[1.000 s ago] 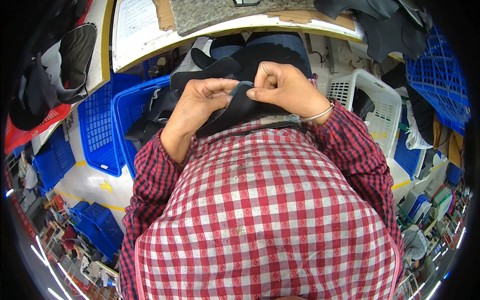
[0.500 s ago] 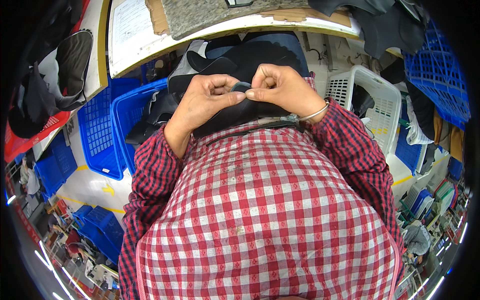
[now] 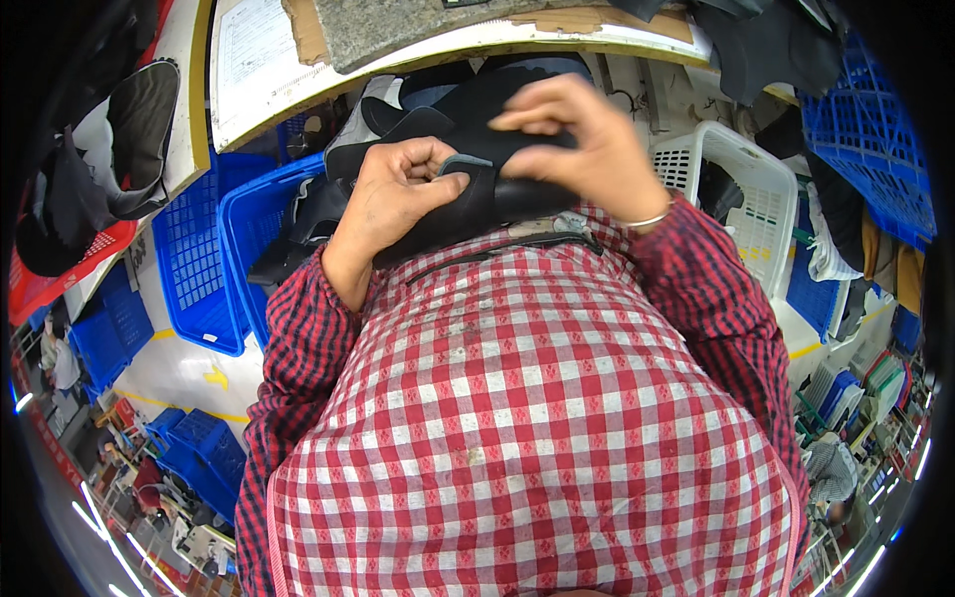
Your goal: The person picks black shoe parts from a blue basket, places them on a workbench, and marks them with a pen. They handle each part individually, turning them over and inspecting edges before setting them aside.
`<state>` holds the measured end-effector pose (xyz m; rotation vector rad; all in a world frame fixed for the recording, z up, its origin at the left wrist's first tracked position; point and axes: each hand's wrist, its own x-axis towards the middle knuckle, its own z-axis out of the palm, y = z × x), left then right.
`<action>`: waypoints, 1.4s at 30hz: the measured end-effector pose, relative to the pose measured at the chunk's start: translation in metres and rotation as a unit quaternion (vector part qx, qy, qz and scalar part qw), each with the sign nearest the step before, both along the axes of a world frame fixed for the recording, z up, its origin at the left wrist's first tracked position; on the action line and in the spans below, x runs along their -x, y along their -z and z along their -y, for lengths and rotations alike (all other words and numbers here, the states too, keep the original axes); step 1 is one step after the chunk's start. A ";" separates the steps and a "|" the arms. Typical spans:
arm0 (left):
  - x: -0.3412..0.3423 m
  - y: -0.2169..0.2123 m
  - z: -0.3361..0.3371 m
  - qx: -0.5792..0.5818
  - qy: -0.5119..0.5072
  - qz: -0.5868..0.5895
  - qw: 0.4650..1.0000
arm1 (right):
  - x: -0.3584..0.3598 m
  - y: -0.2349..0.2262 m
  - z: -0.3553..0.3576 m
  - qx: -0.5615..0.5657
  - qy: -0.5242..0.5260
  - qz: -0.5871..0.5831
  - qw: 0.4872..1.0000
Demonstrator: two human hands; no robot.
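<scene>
Head view: both hands on a black shoe upper [image 3: 468, 204] at chest height, below the workbench edge [image 3: 298, 95].

Left hand [image 3: 393, 194] clenched on its grey-lined edge; right hand [image 3: 582, 149] raised higher than half a second ago, fingers looser, pinching the top. Blue crates [image 3: 204, 269] alongside, left.

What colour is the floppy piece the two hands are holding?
The floppy piece is black with a grey edge where the left hand pinches it. The head view shows it best.
</scene>
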<state>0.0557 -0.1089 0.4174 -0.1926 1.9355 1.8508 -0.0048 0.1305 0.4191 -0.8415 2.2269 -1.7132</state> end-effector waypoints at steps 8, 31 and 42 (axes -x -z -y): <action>0.032 -0.096 0.050 0.088 0.103 -0.094 0.986 | -0.005 -0.018 0.052 0.041 -0.011 -0.077 0.996; 0.024 -0.079 0.059 -0.009 0.128 -0.058 0.990 | 0.020 -0.027 0.019 -0.021 -0.223 0.186 0.957; 0.020 -0.084 0.065 -0.028 0.127 -0.050 0.990 | 0.023 -0.036 0.037 -0.033 -0.245 0.188 0.951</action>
